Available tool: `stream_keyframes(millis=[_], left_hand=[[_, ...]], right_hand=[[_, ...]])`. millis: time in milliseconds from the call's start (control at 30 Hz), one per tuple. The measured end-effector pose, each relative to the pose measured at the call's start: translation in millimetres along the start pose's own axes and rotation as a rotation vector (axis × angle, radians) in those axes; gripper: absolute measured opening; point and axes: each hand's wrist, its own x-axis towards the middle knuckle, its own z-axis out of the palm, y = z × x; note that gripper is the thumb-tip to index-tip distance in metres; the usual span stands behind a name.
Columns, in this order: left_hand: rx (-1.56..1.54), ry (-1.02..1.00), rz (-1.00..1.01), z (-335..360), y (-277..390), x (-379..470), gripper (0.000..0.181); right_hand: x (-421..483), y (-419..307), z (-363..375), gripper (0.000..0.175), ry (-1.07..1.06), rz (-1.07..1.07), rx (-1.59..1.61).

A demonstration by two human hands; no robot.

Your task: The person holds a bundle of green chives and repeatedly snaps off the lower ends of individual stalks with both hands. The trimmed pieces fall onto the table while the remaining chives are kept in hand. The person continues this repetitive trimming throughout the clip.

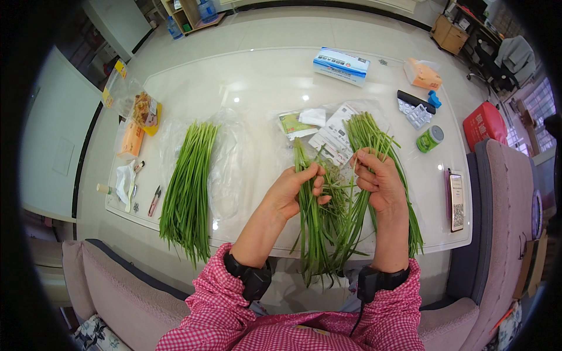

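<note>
My left hand (303, 188) is wrapped around a small bunch of garlic chives (311, 232), whose long leaves hang over the table's near edge. The fingers of my right hand (375, 177) pinch a few chive stalks (358, 219) near their pale ends. Under and beyond that hand lies a larger pile of chives (366, 127), partly hidden by it. Between my hands sits a tangle of withered trimmings (336, 188). A big neat bundle of chives (189, 188) lies to the left on a clear plastic bag (226, 188).
Behind the chives lie a white printed card (336, 134) and a green packet (296, 125). To the right are a green can (430, 139), pill blister packs (417, 115) and a phone-sized card (456, 202). Scissors (154, 201) rest on the left. A tissue pack (341, 66) stands farther back.
</note>
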Motion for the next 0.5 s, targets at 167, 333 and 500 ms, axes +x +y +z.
stream_keyframes(millis=[167,333,500], left_hand=[[0.125,-0.087,-0.018,7,-1,-5,0.017],[0.151,-0.108,-0.044,12,0,-6,0.014],[0.164,-0.092,-0.059,12,0,-7,0.013]], right_hand=[[0,5,4,0.009,0.026,-0.022,-0.094],[-1,12,15,0.010,0.070,-0.050,-0.212],[-3,14,24,0.010,0.075,-0.074,-0.280]])
